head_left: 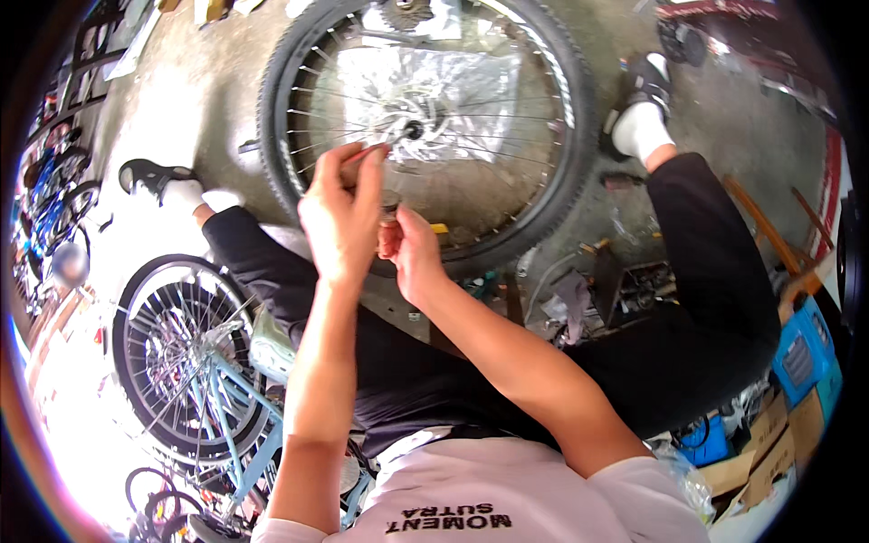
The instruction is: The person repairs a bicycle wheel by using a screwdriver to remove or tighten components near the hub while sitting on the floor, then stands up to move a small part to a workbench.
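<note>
Wheel (433,131) lying on the floor (217,54), upper centre, probably keeping its hub (413,129) reachable;
the left hand (341,213) is pinching a thin red stick (366,152) near the hub; the right hand (415,253), just below, is seemingly grasping a small unclear thing (389,204).

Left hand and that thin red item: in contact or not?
Touching. The head view shows the thin red item held between the thumb and fingers of the left hand.

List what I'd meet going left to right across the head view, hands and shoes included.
Left shoe → left hand → right hand → right shoe → blue case.
</note>
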Motion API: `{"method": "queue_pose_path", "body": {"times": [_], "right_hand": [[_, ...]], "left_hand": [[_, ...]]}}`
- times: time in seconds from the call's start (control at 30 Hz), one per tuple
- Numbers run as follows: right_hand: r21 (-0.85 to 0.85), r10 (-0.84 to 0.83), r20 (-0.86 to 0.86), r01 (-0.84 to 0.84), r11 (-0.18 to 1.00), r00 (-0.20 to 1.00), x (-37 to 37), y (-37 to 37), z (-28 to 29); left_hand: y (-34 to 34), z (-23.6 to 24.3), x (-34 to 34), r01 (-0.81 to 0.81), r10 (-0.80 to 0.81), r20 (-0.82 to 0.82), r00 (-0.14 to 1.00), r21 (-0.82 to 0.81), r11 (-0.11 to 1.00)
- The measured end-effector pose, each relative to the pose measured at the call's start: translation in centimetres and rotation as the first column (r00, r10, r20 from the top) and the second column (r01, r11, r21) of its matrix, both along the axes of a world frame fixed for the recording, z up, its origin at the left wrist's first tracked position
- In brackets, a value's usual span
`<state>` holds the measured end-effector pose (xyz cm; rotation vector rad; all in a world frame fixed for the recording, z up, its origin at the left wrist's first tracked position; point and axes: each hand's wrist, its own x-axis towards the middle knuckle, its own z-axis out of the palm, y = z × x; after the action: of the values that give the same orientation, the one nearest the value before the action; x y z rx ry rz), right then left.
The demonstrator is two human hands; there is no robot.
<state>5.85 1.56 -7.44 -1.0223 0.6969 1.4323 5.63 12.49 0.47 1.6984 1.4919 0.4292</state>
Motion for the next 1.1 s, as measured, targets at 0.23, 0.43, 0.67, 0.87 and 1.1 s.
{"method": "queue_pose_path", "body": {"times": [0.23, 0.43, 0.67, 0.87, 1.1], "right_hand": [[0.017, 0.046, 0.261, -0.052, 0.998, 0.964, 7.8, -0.9, 3.7], [0.402, -0.245, 0.511, 0.024, 0.916, 0.824, 19.7, -4.4, 14.4], [0.537, -0.529, 0.844, -0.141, 0.832, 0.092, 32.5, -20.4, 31.1], [-0.237, 0.263, 0.965, 0.439, 0.867, 0.001, 29.9, -38.0, 21.9], [-0.386, 0.019, 0.84, 0.573, 0.723, 0.542, 20.5, -46.0, 11.4]], "left_hand": [[-3.2, 4.2, -3.3, -0.152, 0.164, 0.213, 0.963, -0.073, 0.986], [-6.9, 6.1, -6.7, -0.289, 0.369, 0.699, 0.612, -0.237, 0.927], [-10.4, 5.9, -7.4, 0.148, 0.407, 0.605, 0.685, -0.662, 0.735], [-12.8, 4.5, -5.3, 0.117, 0.381, 0.497, 0.78, -0.713, 0.691], [-12.4, 3.2, -5.7, -0.089, 0.434, 0.317, 0.843, -0.714, 0.694]]}}
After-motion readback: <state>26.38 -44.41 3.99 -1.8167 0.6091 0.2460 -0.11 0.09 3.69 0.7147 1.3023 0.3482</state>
